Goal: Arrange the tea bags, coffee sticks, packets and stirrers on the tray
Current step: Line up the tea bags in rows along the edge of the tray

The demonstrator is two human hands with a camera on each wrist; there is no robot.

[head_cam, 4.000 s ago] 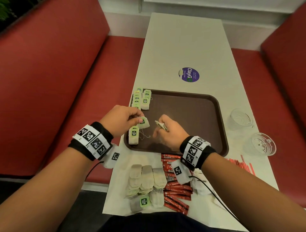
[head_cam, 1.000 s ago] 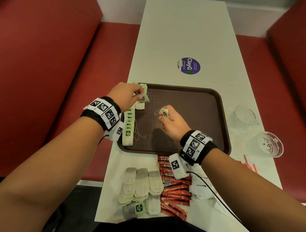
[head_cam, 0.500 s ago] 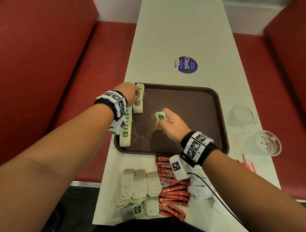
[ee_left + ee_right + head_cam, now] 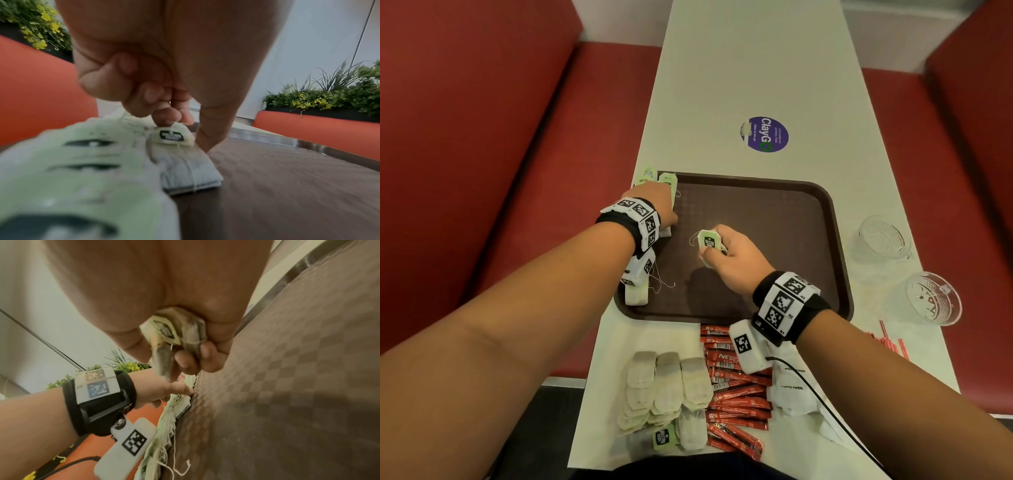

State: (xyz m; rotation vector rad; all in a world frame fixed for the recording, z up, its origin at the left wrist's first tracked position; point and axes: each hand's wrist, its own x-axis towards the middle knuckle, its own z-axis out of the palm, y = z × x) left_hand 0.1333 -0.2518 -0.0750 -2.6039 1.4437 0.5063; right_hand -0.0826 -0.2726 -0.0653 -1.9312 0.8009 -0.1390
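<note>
A brown tray (image 4: 774, 212) lies on the white table. One row of green-tagged tea bags (image 4: 636, 296) runs along its left edge, and a second short row (image 4: 667, 181) lies beside it at the far-left corner. My left hand (image 4: 664, 205) is down on that second row. In the left wrist view its curled fingertips (image 4: 166, 117) touch the green tag of a tea bag (image 4: 171, 137), with the thumb against the bag's side. My right hand (image 4: 726, 253) hovers over the tray's middle, gripping a few tea bags (image 4: 709, 241) (image 4: 174, 331).
Near the table's front edge lie stacked plain tea bags (image 4: 667, 387), red coffee sticks (image 4: 736, 394) and white packets (image 4: 794, 394). Red stirrers (image 4: 890, 342) and two glass cups (image 4: 881, 240) (image 4: 931, 298) sit right of the tray. Red benches flank the table.
My left hand carried a tea bag from the tray's near-left part to the far-left corner and lowered it onto the second row. The right hand stayed over the middle with its bags.
</note>
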